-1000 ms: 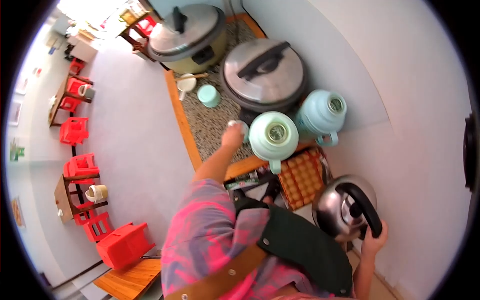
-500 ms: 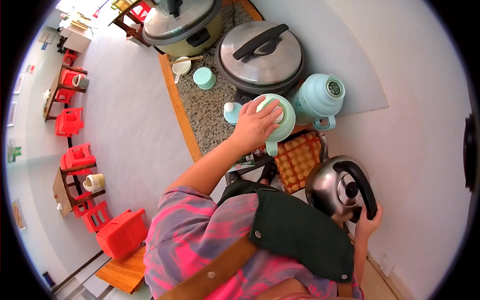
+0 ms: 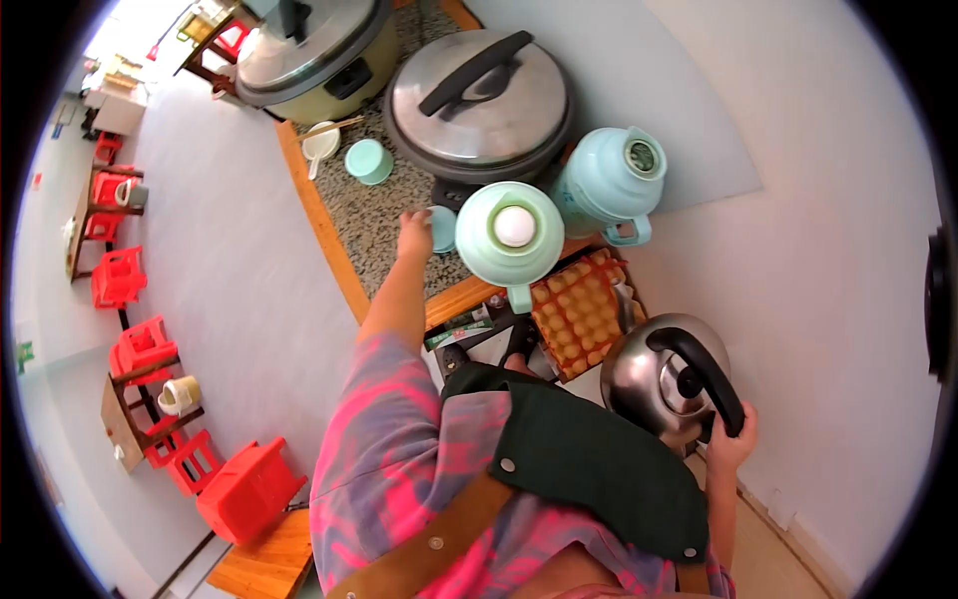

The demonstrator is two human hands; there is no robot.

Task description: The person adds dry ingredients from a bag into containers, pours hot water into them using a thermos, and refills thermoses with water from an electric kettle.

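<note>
My left hand is at the granite counter, its fingers closed at the edge of a light blue cap, where the white thermos stopper is largely covered by them. Beside it stands a pale green thermos with a white stopper in its top and its handle toward me. A light blue thermos behind it has an uncovered mouth. Low on the right, my right hand is wrapped round the black handle of a steel kettle, which hangs upright near the wall.
Two large cookers stand along the counter, with a turquoise cup and a white ladle nearby. Trays of eggs sit below the counter's edge. Red stools and tables line the room at left.
My left hand has left the top of the green thermos and moved left to the light blue cap and stopper. My right hand still holds the kettle.
</note>
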